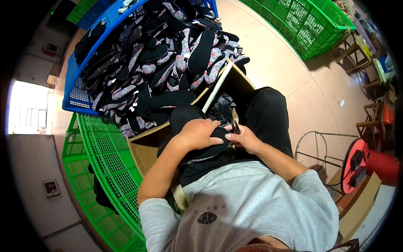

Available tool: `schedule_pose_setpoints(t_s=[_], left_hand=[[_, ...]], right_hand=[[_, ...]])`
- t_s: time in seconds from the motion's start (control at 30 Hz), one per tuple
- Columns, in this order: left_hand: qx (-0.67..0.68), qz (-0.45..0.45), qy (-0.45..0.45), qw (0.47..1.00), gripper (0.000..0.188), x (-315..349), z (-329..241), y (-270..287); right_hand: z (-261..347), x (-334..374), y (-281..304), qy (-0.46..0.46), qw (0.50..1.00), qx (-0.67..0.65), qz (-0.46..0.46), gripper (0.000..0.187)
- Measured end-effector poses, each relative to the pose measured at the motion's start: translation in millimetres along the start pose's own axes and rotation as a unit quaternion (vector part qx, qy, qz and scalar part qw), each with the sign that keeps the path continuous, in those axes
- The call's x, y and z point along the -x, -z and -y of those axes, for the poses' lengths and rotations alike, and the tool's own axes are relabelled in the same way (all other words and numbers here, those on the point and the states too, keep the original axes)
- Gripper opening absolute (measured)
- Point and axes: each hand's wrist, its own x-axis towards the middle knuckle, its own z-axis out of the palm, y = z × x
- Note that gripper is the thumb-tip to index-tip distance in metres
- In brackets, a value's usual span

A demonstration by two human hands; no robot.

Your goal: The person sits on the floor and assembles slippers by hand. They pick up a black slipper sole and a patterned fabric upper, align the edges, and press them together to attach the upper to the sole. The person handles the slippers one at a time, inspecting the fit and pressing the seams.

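A black-soled cloth slipper lies across my lap, its sole facing up and a pale patterned edge showing below. My left hand grips it from the left, thumb pressed on the sole. At the slipper's other end, my right hand is closed, thumb by the edge. From its fingers rises a small dark pointed tool, which looks like thread snips. Just beyond my hands, dark scraps lie in an open-topped box between my knees.
A blue crate heaped with similar floral and black slippers stands ahead on the left. Green crates are at my left, with another green crate far right. A red round stool and wooden stools stand to the right.
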Motion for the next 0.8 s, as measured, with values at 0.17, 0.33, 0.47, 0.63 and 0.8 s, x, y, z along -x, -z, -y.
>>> schedule_pose_setpoints(t_s=[0.17,0.33,0.47,0.63,0.8], left_hand=[[0.194,0.057,0.071,0.977,0.036,2,10,-8],[0.535,-0.023,0.134,0.834,0.026,16,19,-39],[0.668,-0.085,0.125,0.728,0.030,33,23,-55],[0.724,-0.126,0.100,0.670,0.029,45,28,-61],[0.727,-0.147,0.088,0.664,0.031,42,33,-66]], right_hand=[[-1,-11,-12,0.051,0.996,0.030,-0.064,0.014],[2,-18,-7,0.037,0.996,-0.028,-0.079,0.016],[-1,-16,-2,0.039,0.996,-0.019,-0.076,0.018],[0,-11,-6,0.035,0.999,0.014,-0.031,0.021],[-3,-12,-7,0.039,0.998,0.041,-0.004,0.022]])
